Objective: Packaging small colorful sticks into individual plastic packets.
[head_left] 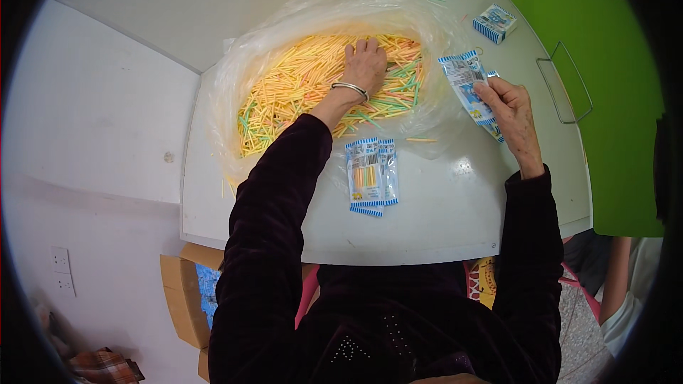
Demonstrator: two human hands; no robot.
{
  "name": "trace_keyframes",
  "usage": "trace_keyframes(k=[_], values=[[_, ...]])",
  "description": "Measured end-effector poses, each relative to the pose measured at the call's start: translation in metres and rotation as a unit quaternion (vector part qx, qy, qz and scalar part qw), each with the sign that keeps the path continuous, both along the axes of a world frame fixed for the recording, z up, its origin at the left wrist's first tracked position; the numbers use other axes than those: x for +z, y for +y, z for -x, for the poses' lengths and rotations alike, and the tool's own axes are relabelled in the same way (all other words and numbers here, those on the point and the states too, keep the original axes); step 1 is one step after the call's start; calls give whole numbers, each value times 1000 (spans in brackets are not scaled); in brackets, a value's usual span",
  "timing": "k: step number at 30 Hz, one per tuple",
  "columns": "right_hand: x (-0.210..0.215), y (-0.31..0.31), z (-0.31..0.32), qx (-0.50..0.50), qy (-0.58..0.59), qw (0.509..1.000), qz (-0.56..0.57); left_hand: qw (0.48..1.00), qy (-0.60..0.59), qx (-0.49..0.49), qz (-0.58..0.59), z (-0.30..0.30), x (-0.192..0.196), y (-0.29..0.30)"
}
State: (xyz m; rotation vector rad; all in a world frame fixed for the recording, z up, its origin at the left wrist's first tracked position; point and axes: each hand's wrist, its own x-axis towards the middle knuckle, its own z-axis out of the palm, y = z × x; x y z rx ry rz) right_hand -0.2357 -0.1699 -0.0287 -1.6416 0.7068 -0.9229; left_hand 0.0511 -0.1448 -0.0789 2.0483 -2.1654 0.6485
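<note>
Reaching: left hand (365,64) lies palm down, fingers spread, on the heap of thin sticks (306,85); whether any are pinched underneath I cannot tell.
Gripping: right hand (514,117) pinches a small blue-and-white striped packet (466,85) between thumb and fingers, lifted just over the table's right side.
Sticks: yellow, orange and green, piled loose inside a big clear plastic bag (249,57) that sits open at the far left of the white table (441,220).
Finished pile: a few striped packets (370,174) lie flat near the table's middle, overlapping one another; coloured sticks show through the window of the top one.
Progress: by my reckoning only a handful of packets are filled, while the bag holds a huge heap, so most of the work looks undone.
Held packet: it looks flat to me, though I cannot make out its contents.
Strays: one loose stick (421,140) lies on the table just outside the bag.
Elsewhere: a small striped box (495,23) stands at the far right corner, a wire handle (565,82) near the green panel (590,64), and cardboard boxes (186,291) sit on the floor below.
</note>
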Motion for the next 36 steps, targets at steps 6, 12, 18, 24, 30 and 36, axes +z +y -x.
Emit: trace_keyframes(k=[6, 12, 18, 24, 30, 36], values=[[0, -2, -1, -9, -1, 1000, 0, 993, 115, 30, 27, -5, 11, 11], [-10, -2, -9, 9, -47, 997, -67, 932, 354, 28, 77, -10, 47, 19], [2, 7, -51, 71, -172, 967, -172, 668, 744, -17, 9, -8, 73, 22], [-4, 10, -119, 3, -283, 895, -346, 415, 909, -40, 8, 4, 80, 22], [-25, 5, -170, 31, -462, 772, -436, 352, 930, -63, 85, 49, 62, 22], [-20, 10, -175, -24, -497, 730, -468, 397, 884, -92, 228, 74, 53, 21]])
